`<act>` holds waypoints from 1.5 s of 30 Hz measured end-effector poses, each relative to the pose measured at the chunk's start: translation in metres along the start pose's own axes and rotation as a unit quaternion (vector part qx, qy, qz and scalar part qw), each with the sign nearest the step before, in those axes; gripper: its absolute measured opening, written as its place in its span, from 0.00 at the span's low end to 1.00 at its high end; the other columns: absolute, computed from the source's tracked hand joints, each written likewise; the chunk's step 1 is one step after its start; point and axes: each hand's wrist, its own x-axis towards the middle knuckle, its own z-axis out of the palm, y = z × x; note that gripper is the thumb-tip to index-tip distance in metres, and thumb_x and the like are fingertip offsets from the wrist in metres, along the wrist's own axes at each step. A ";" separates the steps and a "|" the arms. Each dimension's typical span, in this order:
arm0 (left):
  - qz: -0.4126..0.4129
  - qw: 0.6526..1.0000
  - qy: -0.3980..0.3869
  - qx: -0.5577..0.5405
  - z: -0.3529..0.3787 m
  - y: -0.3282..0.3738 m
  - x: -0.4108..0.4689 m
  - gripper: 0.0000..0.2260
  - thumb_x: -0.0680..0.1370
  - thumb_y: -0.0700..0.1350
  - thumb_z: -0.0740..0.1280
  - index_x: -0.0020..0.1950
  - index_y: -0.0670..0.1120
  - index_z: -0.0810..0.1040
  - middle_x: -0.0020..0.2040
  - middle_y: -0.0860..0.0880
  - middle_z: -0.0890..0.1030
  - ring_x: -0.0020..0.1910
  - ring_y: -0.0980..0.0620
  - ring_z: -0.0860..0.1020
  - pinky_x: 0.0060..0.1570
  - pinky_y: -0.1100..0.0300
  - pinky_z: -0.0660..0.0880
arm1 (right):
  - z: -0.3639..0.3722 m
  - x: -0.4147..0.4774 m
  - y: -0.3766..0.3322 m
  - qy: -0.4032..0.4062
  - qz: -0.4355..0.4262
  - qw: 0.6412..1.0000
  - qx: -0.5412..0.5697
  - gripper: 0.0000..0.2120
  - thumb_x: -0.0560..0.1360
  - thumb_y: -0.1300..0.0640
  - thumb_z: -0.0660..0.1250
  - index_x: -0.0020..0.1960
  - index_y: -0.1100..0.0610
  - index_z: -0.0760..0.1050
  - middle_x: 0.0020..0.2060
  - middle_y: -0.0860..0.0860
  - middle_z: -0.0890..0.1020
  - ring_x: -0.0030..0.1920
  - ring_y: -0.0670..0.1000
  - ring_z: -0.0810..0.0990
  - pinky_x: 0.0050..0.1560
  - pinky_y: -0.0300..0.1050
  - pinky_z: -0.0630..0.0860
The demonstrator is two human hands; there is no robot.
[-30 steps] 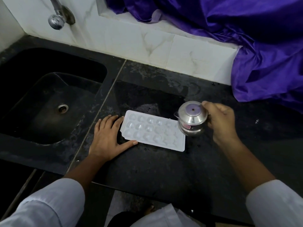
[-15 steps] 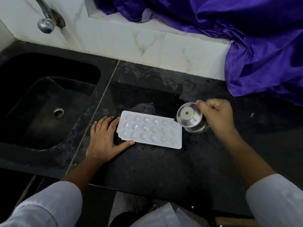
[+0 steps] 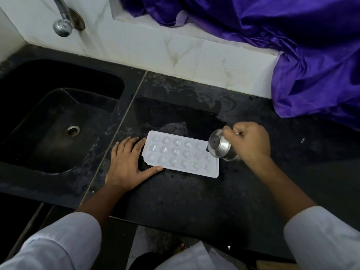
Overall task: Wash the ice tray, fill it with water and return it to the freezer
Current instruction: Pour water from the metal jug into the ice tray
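Tray flat on dark table (image 3: 175, 201), right of sink (image 3: 58, 123).
Left hand (image 3: 126, 164) spread open, pressed flat at tray (image 3: 181, 154) left end; right hand (image 3: 251, 143) closed round steel pot (image 3: 220, 147), tipped over tray's right end.

One head-worn wide-angle camera looks steeply down, close over the black tabletop (image 3: 175, 195) and sink (image 3: 58, 121) beside it.
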 end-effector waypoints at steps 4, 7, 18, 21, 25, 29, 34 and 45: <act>0.001 1.000 -0.001 -0.001 0.000 0.001 0.000 0.50 0.69 0.83 0.55 0.80 0.51 0.67 0.78 0.47 0.69 0.80 0.45 0.62 0.81 0.39 0.52 | -0.010 -0.006 0.027 0.023 0.133 0.964 0.230 0.24 0.77 0.56 0.73 0.26 0.56 0.66 0.24 0.49 0.67 0.28 0.47 0.66 0.32 0.45 0.65; 0.003 1.000 -0.001 0.000 0.000 0.000 0.001 0.49 0.70 0.83 0.55 0.80 0.51 0.67 0.78 0.47 0.70 0.80 0.44 0.63 0.81 0.39 0.52 | -0.023 -0.015 0.034 0.062 0.240 0.876 0.414 0.17 0.78 0.59 0.71 0.31 0.54 0.75 0.24 0.46 0.73 0.26 0.45 0.70 0.26 0.37 0.66; 0.003 1.000 0.003 0.006 0.002 0.000 0.001 0.49 0.70 0.82 0.58 0.80 0.50 0.68 0.78 0.46 0.70 0.80 0.43 0.64 0.81 0.39 0.53 | -0.052 -0.009 0.038 0.095 0.191 0.897 0.387 0.16 0.78 0.59 0.72 0.33 0.60 0.75 0.25 0.51 0.74 0.28 0.47 0.71 0.30 0.39 0.69; 0.004 1.000 0.004 0.008 0.001 0.000 0.001 0.49 0.70 0.82 0.58 0.80 0.50 0.68 0.78 0.46 0.70 0.80 0.44 0.64 0.81 0.39 0.53 | -0.045 -0.008 0.037 0.052 0.120 0.957 0.257 0.24 0.77 0.57 0.72 0.29 0.67 0.67 0.26 0.58 0.68 0.29 0.51 0.66 0.32 0.46 0.66; 0.003 1.000 0.004 0.006 0.001 0.001 0.001 0.49 0.70 0.82 0.58 0.80 0.50 0.68 0.78 0.46 0.70 0.80 0.44 0.64 0.81 0.39 0.53 | -0.032 -0.010 0.027 0.027 0.039 0.998 0.042 0.25 0.75 0.51 0.72 0.27 0.61 0.65 0.22 0.54 0.67 0.25 0.52 0.67 0.32 0.48 0.68; 0.003 1.000 0.002 0.003 0.001 0.000 0.001 0.49 0.70 0.82 0.57 0.80 0.50 0.68 0.78 0.47 0.70 0.80 0.44 0.64 0.81 0.39 0.52 | -0.022 -0.012 0.014 0.012 -0.002 0.998 -0.060 0.24 0.76 0.50 0.71 0.28 0.61 0.68 0.22 0.53 0.70 0.25 0.56 0.71 0.30 0.48 0.68; 0.003 1.000 0.002 0.004 0.001 0.000 0.001 0.49 0.70 0.82 0.58 0.80 0.50 0.68 0.78 0.47 0.70 0.80 0.44 0.64 0.81 0.39 0.52 | -0.023 -0.013 0.025 0.029 0.028 0.999 -0.007 0.25 0.75 0.50 0.71 0.27 0.61 0.65 0.22 0.55 0.69 0.25 0.55 0.68 0.30 0.50 0.69; 0.002 1.000 0.001 0.010 0.001 -0.001 0.001 0.48 0.70 0.81 0.60 0.80 0.49 0.68 0.78 0.46 0.70 0.80 0.44 0.64 0.81 0.39 0.53 | -0.062 -0.033 0.053 0.136 0.259 0.815 0.500 0.14 0.80 0.60 0.67 0.36 0.55 0.73 0.24 0.44 0.72 0.23 0.42 0.68 0.22 0.35 0.61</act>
